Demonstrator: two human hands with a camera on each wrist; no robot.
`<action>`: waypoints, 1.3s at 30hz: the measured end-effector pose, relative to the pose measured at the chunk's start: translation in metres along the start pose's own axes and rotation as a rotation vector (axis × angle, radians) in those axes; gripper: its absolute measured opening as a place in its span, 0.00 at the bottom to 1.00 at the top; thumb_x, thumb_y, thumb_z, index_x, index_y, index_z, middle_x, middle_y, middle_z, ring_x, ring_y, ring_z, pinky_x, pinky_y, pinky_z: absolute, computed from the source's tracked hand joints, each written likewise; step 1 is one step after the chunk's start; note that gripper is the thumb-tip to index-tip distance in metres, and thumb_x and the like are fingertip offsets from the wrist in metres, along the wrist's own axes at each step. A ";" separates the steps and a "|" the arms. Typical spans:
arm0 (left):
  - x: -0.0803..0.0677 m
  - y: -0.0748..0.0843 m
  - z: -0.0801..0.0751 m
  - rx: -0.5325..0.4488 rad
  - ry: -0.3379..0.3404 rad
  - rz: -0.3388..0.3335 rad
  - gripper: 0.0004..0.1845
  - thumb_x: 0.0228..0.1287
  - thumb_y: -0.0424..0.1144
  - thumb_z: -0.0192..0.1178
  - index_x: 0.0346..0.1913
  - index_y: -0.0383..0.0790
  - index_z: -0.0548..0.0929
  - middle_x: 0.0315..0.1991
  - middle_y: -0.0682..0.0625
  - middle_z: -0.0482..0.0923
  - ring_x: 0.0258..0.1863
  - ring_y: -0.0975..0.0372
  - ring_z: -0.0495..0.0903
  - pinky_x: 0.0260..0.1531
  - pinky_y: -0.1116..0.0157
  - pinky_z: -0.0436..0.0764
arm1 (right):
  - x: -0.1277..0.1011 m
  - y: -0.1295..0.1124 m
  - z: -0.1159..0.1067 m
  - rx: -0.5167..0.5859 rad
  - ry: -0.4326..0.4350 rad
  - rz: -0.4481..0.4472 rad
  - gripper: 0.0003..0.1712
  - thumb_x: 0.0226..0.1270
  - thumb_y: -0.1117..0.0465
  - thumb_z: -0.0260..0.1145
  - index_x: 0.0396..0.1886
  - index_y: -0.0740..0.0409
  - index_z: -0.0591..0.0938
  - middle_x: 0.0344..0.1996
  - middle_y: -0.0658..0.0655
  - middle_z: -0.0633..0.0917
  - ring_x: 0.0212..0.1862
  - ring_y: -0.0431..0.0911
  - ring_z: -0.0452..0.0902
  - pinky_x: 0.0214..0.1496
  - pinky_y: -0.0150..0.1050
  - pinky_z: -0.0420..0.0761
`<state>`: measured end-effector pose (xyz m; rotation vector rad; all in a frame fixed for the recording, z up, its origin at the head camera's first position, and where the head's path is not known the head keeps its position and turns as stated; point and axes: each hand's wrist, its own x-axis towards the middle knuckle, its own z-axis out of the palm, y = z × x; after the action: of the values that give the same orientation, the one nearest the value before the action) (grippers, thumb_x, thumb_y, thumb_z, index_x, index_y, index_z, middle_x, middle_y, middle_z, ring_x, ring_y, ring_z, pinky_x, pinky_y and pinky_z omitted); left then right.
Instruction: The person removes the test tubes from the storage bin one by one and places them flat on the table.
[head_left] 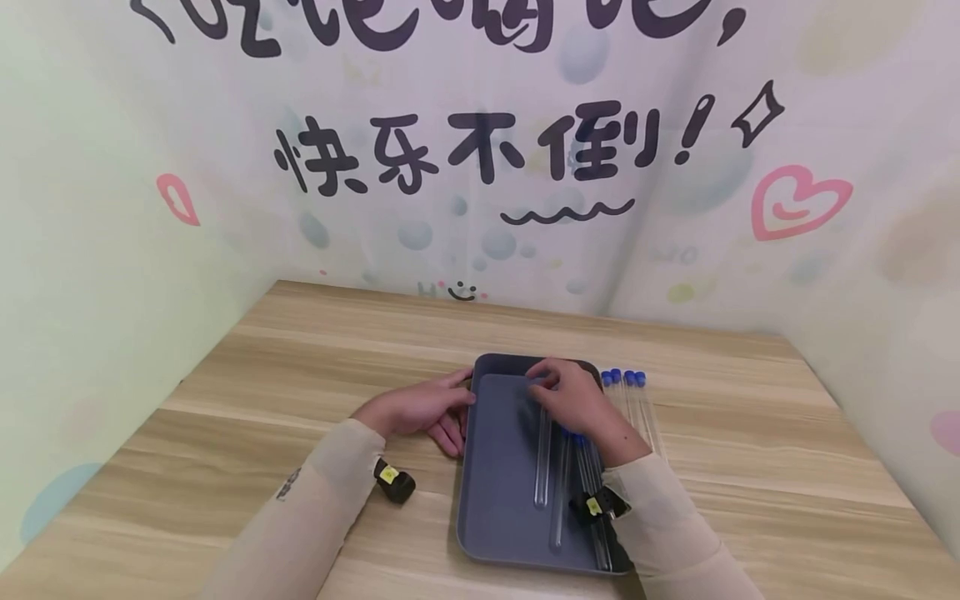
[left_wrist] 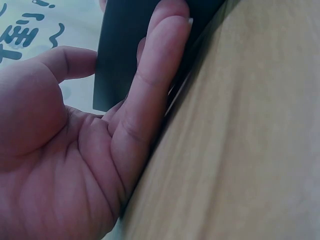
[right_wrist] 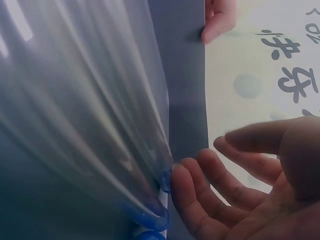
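L hand [head_left: 427, 411] grips tray [head_left: 493, 492] by its L rim, prob. to steady it, & R hand [head_left: 576, 402], fingers loosely bent w/ nothing between, hangs by far end of tubes [head_left: 542, 467] inside, laid lengthwise prob. to fit, w/ more on bench [head_left: 757, 475]

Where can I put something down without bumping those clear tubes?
The wooden table is bare left of the left sleeve, between the gray tray and back wall, and right of the blue-capped tubes outside the tray. Inside it, a strip along the left side is free too. The tray's right side is crowded with more tubes and the right hand.
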<state>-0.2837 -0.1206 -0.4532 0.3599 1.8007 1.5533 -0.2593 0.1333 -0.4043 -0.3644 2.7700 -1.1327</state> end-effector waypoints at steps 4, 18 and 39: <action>0.000 0.000 0.000 -0.002 -0.003 -0.003 0.35 0.76 0.41 0.44 0.80 0.60 0.45 0.31 0.38 0.78 0.24 0.54 0.86 0.30 0.52 0.90 | 0.000 0.001 0.001 0.031 -0.014 -0.003 0.17 0.75 0.67 0.54 0.58 0.62 0.80 0.48 0.66 0.84 0.31 0.48 0.84 0.31 0.40 0.84; 0.000 0.000 -0.001 -0.004 -0.006 -0.002 0.35 0.77 0.41 0.44 0.80 0.60 0.45 0.31 0.38 0.78 0.25 0.54 0.86 0.31 0.53 0.90 | 0.004 0.005 0.003 0.046 -0.015 0.050 0.19 0.71 0.67 0.60 0.60 0.62 0.76 0.42 0.63 0.85 0.27 0.46 0.84 0.32 0.42 0.87; 0.001 0.001 -0.001 -0.012 -0.015 -0.013 0.34 0.78 0.42 0.43 0.80 0.60 0.45 0.32 0.39 0.78 0.24 0.55 0.86 0.31 0.53 0.90 | 0.003 0.009 0.008 0.027 -0.114 0.075 0.24 0.62 0.65 0.72 0.54 0.58 0.71 0.32 0.58 0.85 0.22 0.45 0.81 0.27 0.38 0.82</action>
<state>-0.2850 -0.1203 -0.4524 0.3526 1.7777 1.5483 -0.2618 0.1334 -0.4165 -0.3095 2.6439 -1.0952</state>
